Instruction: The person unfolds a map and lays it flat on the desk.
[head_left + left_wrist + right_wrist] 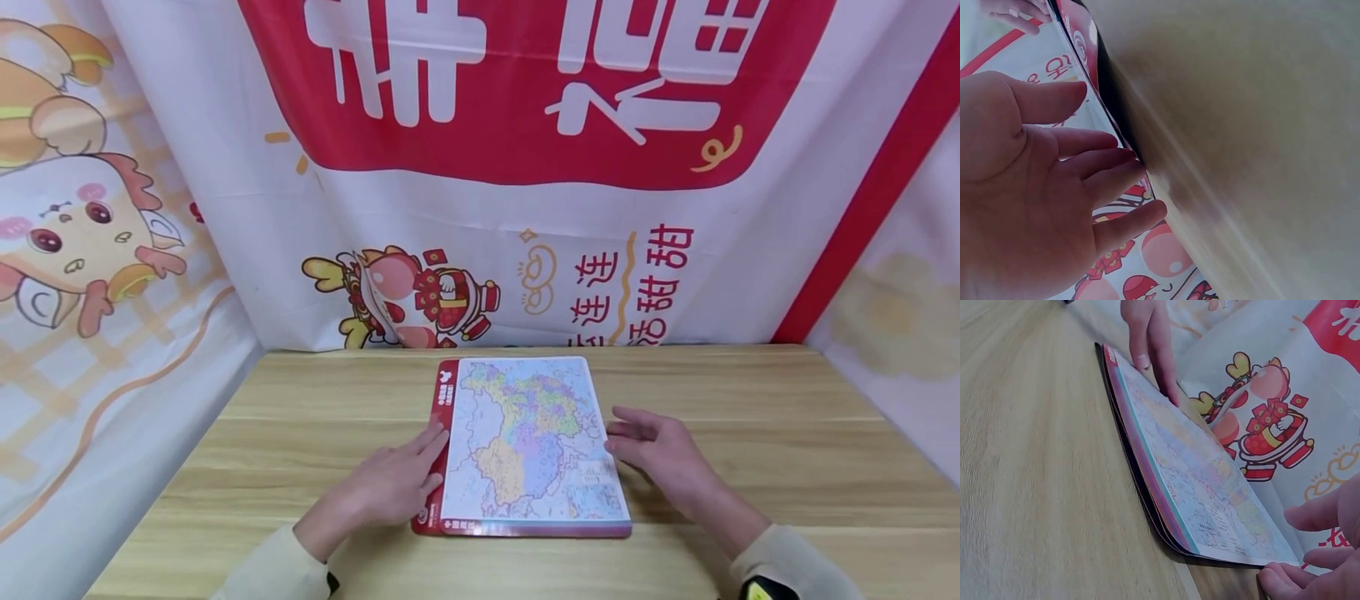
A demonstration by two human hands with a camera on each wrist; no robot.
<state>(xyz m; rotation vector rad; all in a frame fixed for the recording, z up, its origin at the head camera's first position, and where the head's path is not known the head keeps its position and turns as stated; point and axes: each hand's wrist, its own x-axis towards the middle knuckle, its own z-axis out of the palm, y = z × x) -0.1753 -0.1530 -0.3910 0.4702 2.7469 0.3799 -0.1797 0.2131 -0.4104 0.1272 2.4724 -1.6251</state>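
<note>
A rectangular board printed with a coloured map [525, 450] lies flat on the wooden table [315, 417], with a red strip down its left side. Its front edge, seen in the right wrist view, shows thin layers with a dark one [1141, 494] at the bottom. My left hand [401, 479] touches the red strip with fairly straight fingers. On the other side, my right hand [663, 454] has its fingertips at the board's right edge. In the right wrist view the thumb and fingers of my right hand [1322, 550] stand apart near the board's corner.
A white cloth [240, 208] with a red panel and cartoon figures hangs behind the table. More printed cloth [82, 400] hangs at the left, and another sheet [892, 367] at the right. Wood surface lies on both sides of the board.
</note>
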